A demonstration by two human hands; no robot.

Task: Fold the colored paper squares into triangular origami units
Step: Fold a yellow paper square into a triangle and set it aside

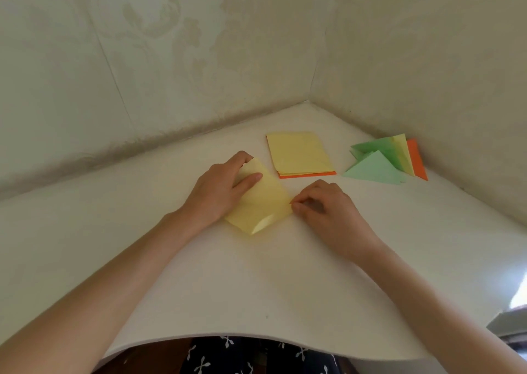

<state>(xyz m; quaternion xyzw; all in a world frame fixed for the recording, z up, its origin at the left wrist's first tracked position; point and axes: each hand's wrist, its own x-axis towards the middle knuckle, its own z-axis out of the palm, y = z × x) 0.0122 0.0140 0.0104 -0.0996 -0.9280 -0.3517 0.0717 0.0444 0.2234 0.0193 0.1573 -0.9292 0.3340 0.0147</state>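
On the big white desk (pixel 285 288) we have a stack of paper squares (pixel 299 154), yellow on top and orange at the bottom, not folded yet. Beside it, by the wall, sits a small pile of finished triangles (pixel 382 162) in green, yellow and orange. Just in front of the stack lies one yellow sheet (pixel 265 202), only partly folded, so we think there is a lot left to do; our left hand (pixel 219 191) holds its far side with the thumb laid on top, and our right hand (pixel 328 208) pinches its right corner with curled fingers.
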